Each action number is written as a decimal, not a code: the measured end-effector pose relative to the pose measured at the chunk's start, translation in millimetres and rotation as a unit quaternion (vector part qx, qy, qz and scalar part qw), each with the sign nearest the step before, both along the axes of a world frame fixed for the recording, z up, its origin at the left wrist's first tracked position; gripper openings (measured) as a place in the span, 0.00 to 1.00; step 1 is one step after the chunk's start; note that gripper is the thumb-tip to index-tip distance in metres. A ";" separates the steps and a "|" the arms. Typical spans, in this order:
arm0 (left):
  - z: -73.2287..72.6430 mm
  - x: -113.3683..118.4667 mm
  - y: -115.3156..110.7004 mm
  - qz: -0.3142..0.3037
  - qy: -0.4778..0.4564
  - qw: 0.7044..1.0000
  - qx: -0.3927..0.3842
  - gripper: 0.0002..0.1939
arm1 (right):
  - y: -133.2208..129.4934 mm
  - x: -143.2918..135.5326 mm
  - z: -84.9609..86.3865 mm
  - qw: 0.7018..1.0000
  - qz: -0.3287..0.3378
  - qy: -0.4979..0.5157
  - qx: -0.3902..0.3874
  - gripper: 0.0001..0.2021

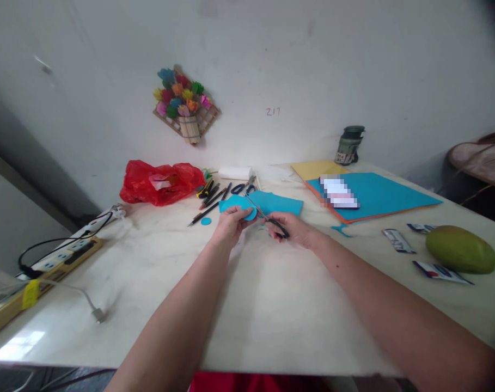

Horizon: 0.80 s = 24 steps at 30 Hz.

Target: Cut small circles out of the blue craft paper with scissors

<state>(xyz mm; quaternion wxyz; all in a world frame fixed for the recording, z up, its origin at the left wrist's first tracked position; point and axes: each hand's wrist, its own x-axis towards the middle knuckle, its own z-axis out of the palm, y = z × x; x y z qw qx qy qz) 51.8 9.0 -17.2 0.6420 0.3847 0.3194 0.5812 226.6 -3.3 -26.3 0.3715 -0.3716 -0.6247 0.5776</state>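
Observation:
My left hand [233, 220] pinches a small piece of blue paper [251, 214] with a rounded edge, held above the table. In my right hand [290, 227] is a pair of scissors [278, 227] with black handles, its blades pointing up and left at the paper's edge. Behind both hands lies a larger blue sheet [286, 204]. A small blue paper disc [206, 221] rests on the table to the left of my left hand. Blue paper scraps [342, 231] lie to the right of my right hand.
Pens [210, 202] and dark-handled scissors [238, 189] lie behind the hands, near a red plastic bag [161, 182]. A phone [339, 192] rests on coloured sheets [386, 190]. At right are a green fruit [460, 249] and small packets [398, 240]; a power strip [63, 256] runs along the left edge.

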 end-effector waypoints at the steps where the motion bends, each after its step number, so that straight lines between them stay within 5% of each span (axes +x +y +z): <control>1: 0.1 -0.1 0.0 0.000 0.000 1.000 0.000 0.14 | 0.1 -0.2 -0.1 1.000 0.000 -0.001 0.002 0.13; 24: 0.5 -2.7 0.3 0.005 0.002 1.000 -0.002 0.12 | 0.6 0.0 1.7 0.999 -0.034 -0.036 -0.004 0.14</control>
